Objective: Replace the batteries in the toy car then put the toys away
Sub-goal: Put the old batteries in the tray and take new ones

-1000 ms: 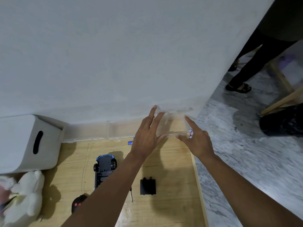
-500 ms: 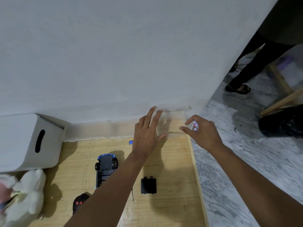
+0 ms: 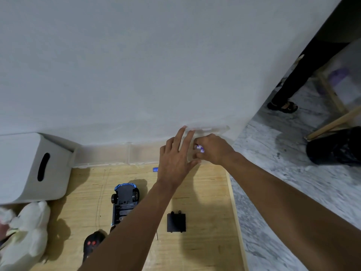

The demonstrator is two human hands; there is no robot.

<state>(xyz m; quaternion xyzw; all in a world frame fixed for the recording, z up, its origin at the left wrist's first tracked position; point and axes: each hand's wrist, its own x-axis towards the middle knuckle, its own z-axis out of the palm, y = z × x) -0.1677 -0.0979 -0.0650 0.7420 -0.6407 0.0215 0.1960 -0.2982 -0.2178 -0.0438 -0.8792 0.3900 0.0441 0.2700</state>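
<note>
Looks roughly midway through the battery swap. Has the blue-and-black toy car (image 3: 125, 202) lying belly-up on the pale wooden surface (image 3: 205, 251), battery bay uncovered. Has the flat black battery cover (image 3: 176, 222) set apart to the car's right, and a thin metal screwdriver tip (image 3: 156, 236) poking out from under the left forearm. Unscrewing and opening therefore judged done.

At present busy with the cells. Presses the left hand (image 3: 175, 159), fingers straight, flat against a small clear plastic container (image 3: 207, 132) at the foot of the white wall. Curls the right hand (image 3: 213, 149) around small white-and-purple batteries (image 3: 199, 147), pinched at the container's front. Leaves one little blue cylindrical battery (image 3: 155, 169) loose on the surface just beside the left hand; spent or fresh, impossible to tell.

Left to do, on this reading: loading the bay, then refitting and screwing down the cover. After that, stowing the car, the black remote with red buttons (image 3: 93, 241) and the white plush toy (image 3: 29, 231), probably in the white plastic bin with a slot handle (image 3: 33, 169) at the left.

Hard to make out: any cells inside the dark bay, partly masked by the left forearm. Also the count of batteries in the right hand, and the direction of travel, into the container or out of it. Loses the plush toy at the frame's left edge, and most of the screwdriver and part of the remote beneath the arm. Barely separates the container's outline from the wall behind.
</note>
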